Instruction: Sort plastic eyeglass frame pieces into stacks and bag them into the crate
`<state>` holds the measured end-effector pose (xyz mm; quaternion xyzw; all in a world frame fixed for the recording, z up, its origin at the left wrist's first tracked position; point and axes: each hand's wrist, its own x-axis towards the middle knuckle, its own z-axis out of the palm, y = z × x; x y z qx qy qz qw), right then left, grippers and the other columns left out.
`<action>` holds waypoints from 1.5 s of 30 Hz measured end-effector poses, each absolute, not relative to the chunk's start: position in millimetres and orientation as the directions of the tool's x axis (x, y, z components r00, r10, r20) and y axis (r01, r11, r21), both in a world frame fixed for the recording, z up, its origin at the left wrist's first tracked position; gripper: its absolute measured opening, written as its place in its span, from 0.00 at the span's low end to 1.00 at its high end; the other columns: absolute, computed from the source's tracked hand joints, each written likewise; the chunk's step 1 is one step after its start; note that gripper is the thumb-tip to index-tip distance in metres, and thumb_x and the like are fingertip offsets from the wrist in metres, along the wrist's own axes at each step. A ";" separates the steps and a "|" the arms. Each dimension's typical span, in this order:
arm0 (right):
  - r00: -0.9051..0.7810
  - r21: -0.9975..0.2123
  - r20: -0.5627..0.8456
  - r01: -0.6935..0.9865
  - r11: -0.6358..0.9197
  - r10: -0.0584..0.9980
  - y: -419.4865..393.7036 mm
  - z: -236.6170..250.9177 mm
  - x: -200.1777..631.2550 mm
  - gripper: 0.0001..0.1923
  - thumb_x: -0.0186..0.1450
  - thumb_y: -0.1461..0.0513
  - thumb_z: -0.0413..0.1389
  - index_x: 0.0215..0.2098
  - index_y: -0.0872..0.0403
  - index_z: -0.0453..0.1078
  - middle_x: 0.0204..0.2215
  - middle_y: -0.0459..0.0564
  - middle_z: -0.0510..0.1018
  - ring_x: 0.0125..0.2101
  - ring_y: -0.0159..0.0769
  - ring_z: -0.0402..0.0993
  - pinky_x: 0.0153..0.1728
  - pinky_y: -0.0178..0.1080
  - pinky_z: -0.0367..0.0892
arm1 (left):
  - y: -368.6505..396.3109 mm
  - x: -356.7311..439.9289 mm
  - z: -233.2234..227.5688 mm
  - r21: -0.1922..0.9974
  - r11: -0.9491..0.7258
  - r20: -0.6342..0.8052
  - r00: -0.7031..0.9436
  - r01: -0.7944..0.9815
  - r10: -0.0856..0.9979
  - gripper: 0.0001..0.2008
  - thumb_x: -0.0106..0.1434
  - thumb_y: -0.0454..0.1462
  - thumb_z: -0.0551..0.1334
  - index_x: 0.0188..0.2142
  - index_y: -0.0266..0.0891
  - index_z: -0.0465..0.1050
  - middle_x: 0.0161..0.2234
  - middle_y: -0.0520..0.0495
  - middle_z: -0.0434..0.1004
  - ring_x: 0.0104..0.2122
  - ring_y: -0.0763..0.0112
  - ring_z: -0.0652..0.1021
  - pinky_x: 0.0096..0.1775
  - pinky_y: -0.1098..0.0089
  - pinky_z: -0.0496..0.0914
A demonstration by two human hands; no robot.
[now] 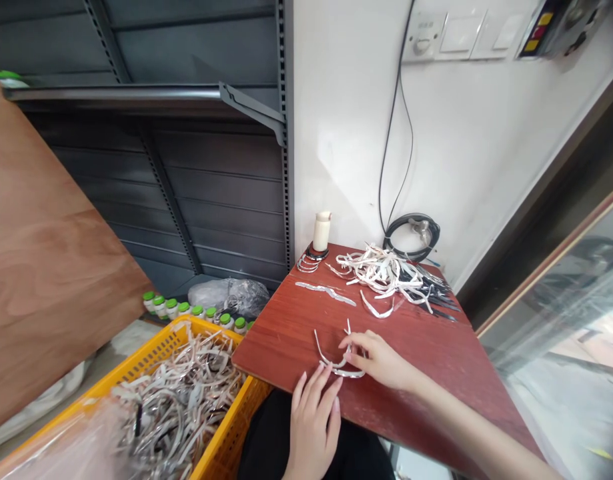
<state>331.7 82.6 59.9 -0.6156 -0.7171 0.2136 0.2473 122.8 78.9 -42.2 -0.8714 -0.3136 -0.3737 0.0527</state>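
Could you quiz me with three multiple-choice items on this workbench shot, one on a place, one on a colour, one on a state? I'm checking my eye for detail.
1. Where does the big pile of pale curved strips lie?
A. at the far end of the red table, near the wall
B. on the grey shelf
C. in the person's lap

2. What colour is the crate left of the table?
A. blue
B. yellow-orange
C. black

3. What is the right hand doing?
A. resting flat and empty
B. gripping the white bottle
C. pinching curved strips on the table

Answers: 1 A, the heap sits by the coiled cable; 2 B, its mesh wall shows yellow-orange; 3 C, its fingertips meet on the strips beside the left hand.
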 end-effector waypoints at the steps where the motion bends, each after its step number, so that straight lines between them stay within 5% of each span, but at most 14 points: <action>1: -0.128 -0.545 0.101 0.822 0.162 0.987 84.3 59.2 334.8 0.07 0.69 0.58 0.54 0.41 0.47 0.74 0.32 0.45 0.77 0.36 0.38 0.70 0.43 0.43 0.63 | 78.8 123.2 -40.7 0.160 -0.799 0.695 0.508 0.580 0.508 0.25 0.66 0.31 0.55 0.61 0.46 0.63 0.62 0.52 0.67 0.63 0.70 0.65 0.64 0.60 0.54; 6: -0.167 -0.289 0.245 0.928 0.237 0.955 94.4 58.5 347.1 0.11 0.70 0.64 0.51 0.44 0.48 0.75 0.42 0.52 0.73 0.45 0.42 0.67 0.48 0.47 0.63 | 81.0 123.2 -42.5 0.133 -0.803 0.684 0.533 0.581 0.498 0.25 0.66 0.31 0.55 0.61 0.44 0.63 0.62 0.52 0.68 0.64 0.69 0.64 0.64 0.60 0.52; 9: -0.265 -0.309 0.294 0.883 0.354 0.918 98.6 62.0 347.4 0.11 0.70 0.65 0.52 0.47 0.49 0.74 0.49 0.53 0.71 0.49 0.41 0.66 0.51 0.45 0.63 | 81.8 122.5 -45.6 0.102 -0.802 0.678 0.549 0.588 0.489 0.26 0.65 0.30 0.56 0.62 0.43 0.62 0.62 0.50 0.67 0.64 0.68 0.64 0.64 0.59 0.52; 12: -0.374 -0.330 0.215 0.842 0.427 0.902 100.9 66.8 344.6 0.06 0.67 0.61 0.58 0.40 0.48 0.77 0.44 0.49 0.76 0.46 0.39 0.68 0.50 0.43 0.62 | 80.7 123.7 -42.0 0.130 -0.801 0.699 0.518 0.585 0.492 0.25 0.66 0.31 0.55 0.62 0.44 0.63 0.61 0.52 0.70 0.62 0.69 0.66 0.64 0.61 0.52; 17: -0.394 -0.322 0.130 0.851 0.414 0.910 95.5 75.4 345.2 0.06 0.65 0.63 0.59 0.32 0.50 0.78 0.31 0.46 0.79 0.40 0.38 0.71 0.48 0.42 0.60 | 76.8 130.4 -29.0 0.199 -0.789 0.728 0.451 0.582 0.517 0.22 0.67 0.33 0.52 0.60 0.44 0.65 0.58 0.55 0.73 0.59 0.72 0.69 0.65 0.66 0.49; 26: -0.396 -0.354 -0.026 0.862 0.362 0.918 54.0 79.6 346.3 0.04 0.61 0.61 0.64 0.36 0.48 0.77 0.34 0.45 0.80 0.38 0.38 0.74 0.45 0.39 0.61 | 77.2 128.0 -36.2 0.193 -0.781 0.704 0.471 0.594 0.532 0.24 0.67 0.34 0.54 0.62 0.43 0.62 0.60 0.53 0.71 0.61 0.72 0.67 0.66 0.64 0.46; 33: -0.265 -0.365 0.139 0.882 0.298 0.954 48.4 40.9 296.6 0.08 0.69 0.56 0.57 0.35 0.51 0.73 0.32 0.46 0.78 0.36 0.37 0.71 0.40 0.39 0.60 | 74.7 122.2 -50.3 0.138 -0.834 0.723 0.520 0.535 0.454 0.28 0.63 0.38 0.58 0.62 0.33 0.60 0.59 0.41 0.71 0.61 0.62 0.68 0.64 0.55 0.55; 39: -0.224 -0.432 0.349 0.823 0.369 0.910 76.2 49.2 328.8 0.11 0.67 0.51 0.59 0.36 0.50 0.74 0.35 0.47 0.78 0.39 0.38 0.71 0.44 0.41 0.61 | 78.6 125.9 -50.2 0.184 -0.780 0.771 0.404 0.599 0.492 0.21 0.66 0.38 0.60 0.58 0.38 0.65 0.50 0.45 0.77 0.53 0.65 0.75 0.60 0.60 0.62; 45: 0.129 -0.234 0.443 0.972 -0.025 0.887 107.8 43.4 418.4 0.11 0.70 0.57 0.52 0.42 0.51 0.74 0.42 0.54 0.77 0.45 0.46 0.70 0.46 0.47 0.62 | 76.6 128.3 -47.7 0.170 -0.810 0.780 0.426 0.561 0.458 0.15 0.64 0.31 0.60 0.49 0.46 0.73 0.49 0.48 0.76 0.55 0.66 0.73 0.66 0.57 0.49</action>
